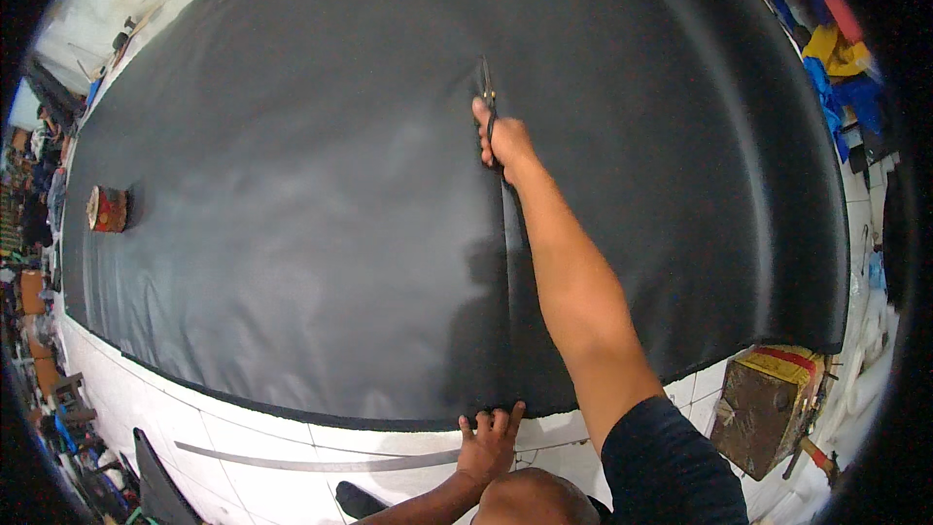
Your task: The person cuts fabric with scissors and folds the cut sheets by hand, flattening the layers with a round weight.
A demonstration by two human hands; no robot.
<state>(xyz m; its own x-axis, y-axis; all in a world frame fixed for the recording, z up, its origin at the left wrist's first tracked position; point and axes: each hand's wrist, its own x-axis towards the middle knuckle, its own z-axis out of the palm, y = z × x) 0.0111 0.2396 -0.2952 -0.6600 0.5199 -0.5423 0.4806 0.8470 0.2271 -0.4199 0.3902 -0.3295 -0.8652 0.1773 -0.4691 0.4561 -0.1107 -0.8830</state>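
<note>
A wide sheet of black, leather-like material (321, 214) lies spread out before me. My right hand (505, 143) reaches far over it, its fingers wrapped round the handles of a pair of scissors (489, 87). The blades point away from me at the sheet, and a straight cut line (507, 262) runs from the scissors back toward the near edge. At that edge, my left hand (489, 442) rests with its fingertips on the material. Its fingers are apart and hold nothing.
A rusty red tin (108, 209) stands on the sheet at the left. Near right, a taped brown box (763, 399) sits by the sheet's corner, with a hammer-like tool (816, 457) beside it. A long metal strip (321, 464) lies on the white tiled floor (224, 428).
</note>
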